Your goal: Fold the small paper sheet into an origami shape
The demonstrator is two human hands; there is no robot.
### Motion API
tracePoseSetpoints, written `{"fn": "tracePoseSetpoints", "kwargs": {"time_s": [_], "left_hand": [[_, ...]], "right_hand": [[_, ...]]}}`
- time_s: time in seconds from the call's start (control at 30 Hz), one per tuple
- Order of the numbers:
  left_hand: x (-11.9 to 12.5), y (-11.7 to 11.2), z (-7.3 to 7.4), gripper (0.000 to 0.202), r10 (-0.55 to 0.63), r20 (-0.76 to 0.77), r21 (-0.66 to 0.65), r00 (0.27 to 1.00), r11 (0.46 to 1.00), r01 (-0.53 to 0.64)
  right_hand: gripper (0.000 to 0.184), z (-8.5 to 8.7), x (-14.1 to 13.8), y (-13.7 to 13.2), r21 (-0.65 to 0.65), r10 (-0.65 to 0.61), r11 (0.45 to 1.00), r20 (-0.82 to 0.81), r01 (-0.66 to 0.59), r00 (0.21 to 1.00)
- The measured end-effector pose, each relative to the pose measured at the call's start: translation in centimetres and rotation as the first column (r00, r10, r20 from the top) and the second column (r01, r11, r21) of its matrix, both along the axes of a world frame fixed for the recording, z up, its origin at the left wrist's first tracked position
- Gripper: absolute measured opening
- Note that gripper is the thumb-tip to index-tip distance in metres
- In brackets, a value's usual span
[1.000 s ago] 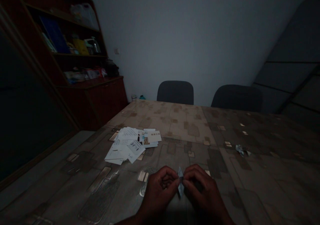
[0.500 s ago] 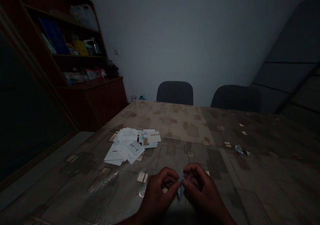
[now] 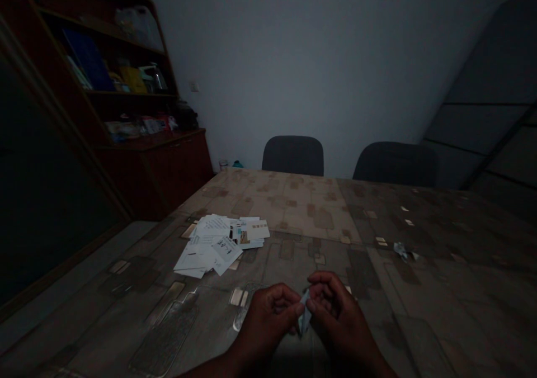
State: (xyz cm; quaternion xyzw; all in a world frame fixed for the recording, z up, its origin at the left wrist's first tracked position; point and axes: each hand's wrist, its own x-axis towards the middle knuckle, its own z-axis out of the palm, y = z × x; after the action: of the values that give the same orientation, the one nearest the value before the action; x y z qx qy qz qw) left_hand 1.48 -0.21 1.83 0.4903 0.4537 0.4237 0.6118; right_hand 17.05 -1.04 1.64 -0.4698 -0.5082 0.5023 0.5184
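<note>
Between my two hands, above the near part of the table, is a small folded piece of pale bluish paper (image 3: pixel 305 314). My left hand (image 3: pixel 272 316) pinches its left side between thumb and forefinger. On the other side, my right hand (image 3: pixel 335 316) grips it with the thumb and curled fingers. The paper stands on edge with a pointed lower end. My fingers hide part of it, and the dim light blurs its details.
A spread pile of white cards and envelopes (image 3: pixel 213 244) lies left of centre on the patterned tablecloth (image 3: pixel 272 199). A crumpled scrap of paper (image 3: pixel 401 250) rests to the right. Two grey chairs (image 3: pixel 292 155) stand behind the table, and a shelf cabinet (image 3: pixel 168 165) at left.
My fingers have shifted slightly around the folded paper, and more of its pale face now shows between them. The card pile and the crumpled scrap have stayed put.
</note>
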Motion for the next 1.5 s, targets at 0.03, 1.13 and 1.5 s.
{"fn": "tracePoseSetpoints", "kwargs": {"time_s": [0.03, 1.13, 1.5], "left_hand": [[0.0, 0.0, 0.1, 0.036, -0.007, 0.001, -0.003, 1.000, 1.000, 0.007], [-0.3, 0.3, 1.8, 0.022, -0.048, 0.058, 0.055, 0.997, 0.997, 0.044], [-0.5, 1.0, 2.8, 0.032, 0.070, 0.023, 0.013, 0.997, 0.997, -0.071]], "right_hand": [[0.031, 0.1, 0.0, 0.0, -0.002, 0.001, 1.000, -0.015, -0.001, 1.000], [0.033, 0.2, 0.2, 0.0, -0.081, 0.034, 0.996, -0.034, -0.037, 0.999], [0.034, 0.6, 0.0, -0.5, 0.018, 0.073, 0.997, 0.113, -0.075, 0.991]]}}
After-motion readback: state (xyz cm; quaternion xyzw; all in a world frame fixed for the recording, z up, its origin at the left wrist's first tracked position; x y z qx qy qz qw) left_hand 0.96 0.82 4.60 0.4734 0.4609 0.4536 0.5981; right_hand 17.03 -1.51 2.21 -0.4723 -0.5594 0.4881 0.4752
